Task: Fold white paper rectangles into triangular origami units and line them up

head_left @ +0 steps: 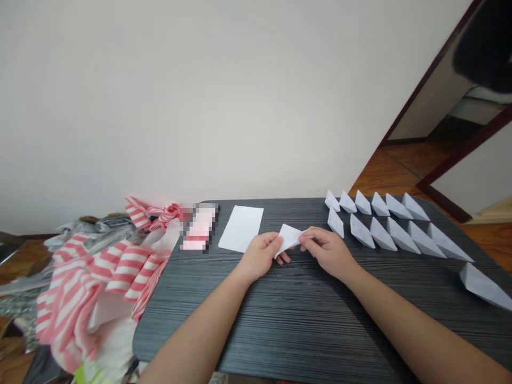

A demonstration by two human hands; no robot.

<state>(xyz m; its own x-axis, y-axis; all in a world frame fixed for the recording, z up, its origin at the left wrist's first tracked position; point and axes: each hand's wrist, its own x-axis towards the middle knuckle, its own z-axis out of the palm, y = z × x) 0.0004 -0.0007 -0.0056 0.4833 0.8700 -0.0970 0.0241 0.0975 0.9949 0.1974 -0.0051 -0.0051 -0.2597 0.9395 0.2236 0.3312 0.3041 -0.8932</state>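
A: Where to find the folded white paper (pixel 288 237)?

B: Between the left grip (pixel 262 253) and the right grip (pixel 328 250), apparently held just above the worktop (pixel 300 330).

A: Heavy or light, going by looks?

B: Very light, most likely. Thin, a little stiff along the creases, softer across the flat parts. Not likely slippery, but easy to crumple or tear under too hard a squeeze.

A: Best place to take hold?

B: By the edges and folded corners, at 2 opposite ends, with fingertips only. Better to keep pressure off the middle, for fear of stray creases.

A: And the left grip, how far open?

B: Closed down to the thickness of the paper: pinching the left edge, thumb on top, with other fingers reaching underneath, slightly fanned.

A: The right grip?

B: Pinching the right corner between thumb and forefinger, tips nearly together. Remaining fingers curled in; exact contact underneath hard to tell.

A: Anything around?

B: Just beyond and left of the left grip, flat white paper (pixel 242 228). Farther left, a blurred-out phone-like object (pixel 198 226). Well left of the left grip, off the worktop, red-and-white striped cloth (pixel 128 266). Beyond and right of the right grip, pointed paper shapes (pixel 383 234) in 2 rows of 6, plus 1 lone paper shape (pixel 486 285) farther right and closer to the body.
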